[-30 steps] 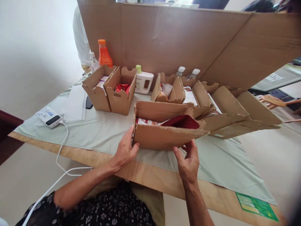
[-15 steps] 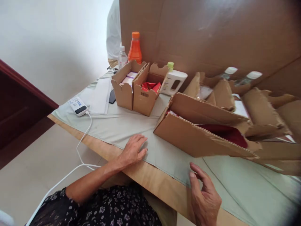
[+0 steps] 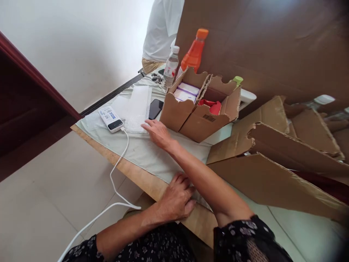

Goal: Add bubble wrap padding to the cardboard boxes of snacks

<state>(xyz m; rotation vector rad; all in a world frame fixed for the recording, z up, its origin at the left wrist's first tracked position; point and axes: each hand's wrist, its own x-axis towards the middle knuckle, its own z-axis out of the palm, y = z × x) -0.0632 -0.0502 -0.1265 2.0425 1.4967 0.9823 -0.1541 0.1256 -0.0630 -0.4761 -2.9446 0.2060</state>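
Observation:
My right hand [image 3: 158, 134] reaches across the cloth, fingers stretched out, fingertips at the near right corner of a white, bubble-wrap-like sheet or bag [image 3: 139, 105]. I cannot tell whether they touch it. My left hand [image 3: 177, 196] rests on the cloth at the table's front edge, fingers loosely bent and apart, holding nothing visible. Just past the right hand a dark phone [image 3: 156, 109] lies beside the white sheet. To its left is a white device with a small dark screen [image 3: 111, 119], a white cable [image 3: 120, 158] plugged into it.
Two open cardboard boxes [image 3: 181, 118] stand behind the right hand, one with white packs, one with something red. A clear bottle [image 3: 171, 67] and an orange bottle [image 3: 194, 51] stand behind. More cardboard boxes [image 3: 253, 174] fill the right. A person in white [image 3: 160, 32] is at the back.
My right hand has crossed over the left arm, from the lower right to the white sheet. The left hand stays by the table edge. The view has turned left.

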